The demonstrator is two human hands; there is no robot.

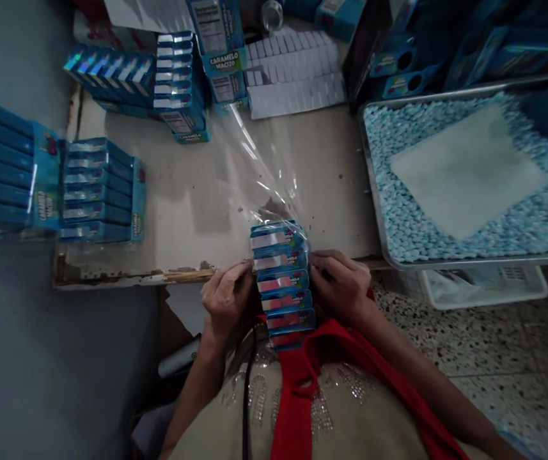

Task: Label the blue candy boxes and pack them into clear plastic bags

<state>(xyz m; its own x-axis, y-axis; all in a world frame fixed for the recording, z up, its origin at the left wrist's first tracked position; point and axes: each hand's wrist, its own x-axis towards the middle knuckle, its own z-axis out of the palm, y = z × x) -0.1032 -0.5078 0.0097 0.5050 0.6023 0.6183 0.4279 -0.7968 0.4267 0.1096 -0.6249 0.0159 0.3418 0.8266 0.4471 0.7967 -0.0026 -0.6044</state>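
Observation:
A row of blue candy boxes (283,284) lies at the table's front edge, against my body, its near end over the red apron. Clear plastic wrap (261,160) surrounds the row, and its loose length stretches away across the table. My left hand (227,291) is closed in a pinch at the left side of the row, seemingly on the wrap. On the opposite side, my right hand (339,280) pinches close to the upper boxes, also apparently on the film. The film between the fingertips is too thin to see clearly.
Wrapped box packs (103,191) stand at the left, with more box rows (178,83) behind. White folded cards (297,96) line the back. To the right, a metal tray (374,191) holds pale blue candies under a paper sheet (468,172). A white bin (489,291) sits below it.

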